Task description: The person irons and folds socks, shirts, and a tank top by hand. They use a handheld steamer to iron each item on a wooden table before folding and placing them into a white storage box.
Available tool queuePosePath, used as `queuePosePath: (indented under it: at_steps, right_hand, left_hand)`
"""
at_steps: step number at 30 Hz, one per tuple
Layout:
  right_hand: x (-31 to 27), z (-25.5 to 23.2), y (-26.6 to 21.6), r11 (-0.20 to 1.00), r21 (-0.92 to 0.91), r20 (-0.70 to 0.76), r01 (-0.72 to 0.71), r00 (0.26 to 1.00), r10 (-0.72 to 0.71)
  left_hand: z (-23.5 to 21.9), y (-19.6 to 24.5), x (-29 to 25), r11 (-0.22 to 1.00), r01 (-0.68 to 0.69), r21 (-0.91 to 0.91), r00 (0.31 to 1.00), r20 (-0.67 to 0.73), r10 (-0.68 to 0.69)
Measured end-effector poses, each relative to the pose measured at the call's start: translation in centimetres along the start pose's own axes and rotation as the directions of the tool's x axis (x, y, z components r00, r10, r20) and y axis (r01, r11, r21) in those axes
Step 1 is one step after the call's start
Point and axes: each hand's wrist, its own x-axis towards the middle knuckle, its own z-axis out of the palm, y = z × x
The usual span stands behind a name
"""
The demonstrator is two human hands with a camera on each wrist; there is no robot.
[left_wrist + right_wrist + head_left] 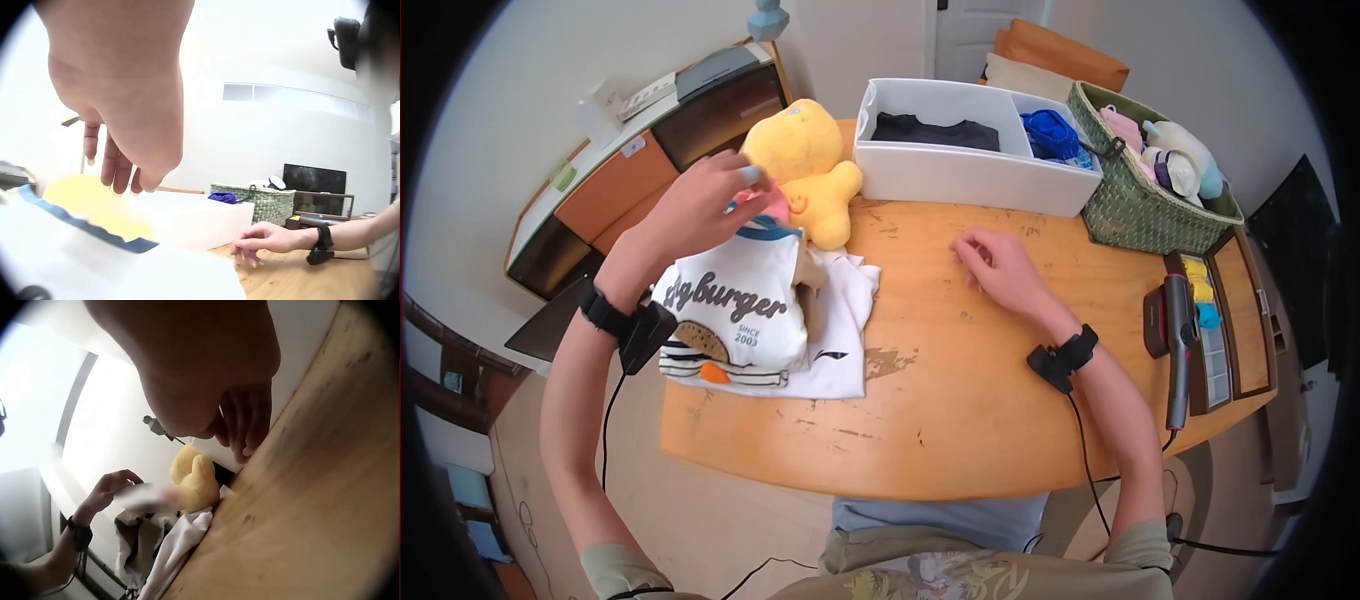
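Observation:
My left hand [705, 200] hovers by the blue collar of a white shirt [735, 275] with "burger" lettering; its fingers hang loosely in the left wrist view, and whether they touch the cloth I cannot tell. The shirt, blurred in the right wrist view, lies over a white garment [840, 350]. Behind the collar is a yellow plush toy [825, 200], with something pink beside it. My right hand [1000, 268] holds nothing, its fingers loosely bent over or on the wooden table [960, 400].
A white divided box [970, 183] with dark and blue cloth stands at the back. To its right is a green woven basket [1135, 215] of soft items. A grey and black styling tool [1176, 350] lies by an open compartment case [1240, 310] on the right.

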Motion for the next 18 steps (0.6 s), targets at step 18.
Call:
queuePosePath:
  at_steps: [18]
  right_hand:
    - [-7.6,-0.8,4.2,0.898,0.423,0.040,-0.121,0.993,0.115]
  left_hand:
    - [2.6,-1.4,-5.8,0.978,0.166,0.129,0.985,0.019,-0.170]
